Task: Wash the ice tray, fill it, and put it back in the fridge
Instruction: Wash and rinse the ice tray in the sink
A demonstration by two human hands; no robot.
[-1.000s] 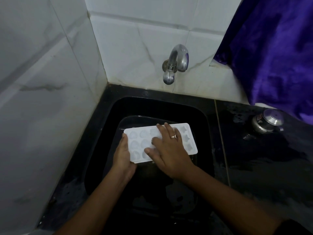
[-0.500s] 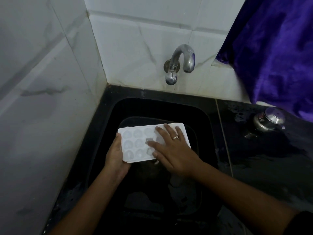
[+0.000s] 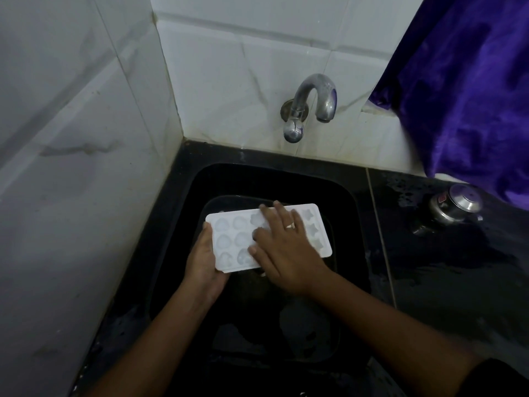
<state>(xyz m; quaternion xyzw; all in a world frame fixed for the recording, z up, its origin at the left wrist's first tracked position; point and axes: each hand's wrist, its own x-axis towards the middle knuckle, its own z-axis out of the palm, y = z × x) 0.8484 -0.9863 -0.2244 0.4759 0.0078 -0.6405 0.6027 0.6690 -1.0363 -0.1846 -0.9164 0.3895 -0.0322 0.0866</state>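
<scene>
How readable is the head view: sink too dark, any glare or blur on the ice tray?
Head view: dim; the black sink is almost featureless, while the white ice tray stands out, cells legible, no glare. Same view: fingertips of the right hand slightly smeared, small highlights on the tap, tile lines bowed by the wide lens.

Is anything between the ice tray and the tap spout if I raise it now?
Nothing visible does. The left hand grips the ice tray, the right hand lies flat on it, and the space up to the tap spout is open.
</scene>
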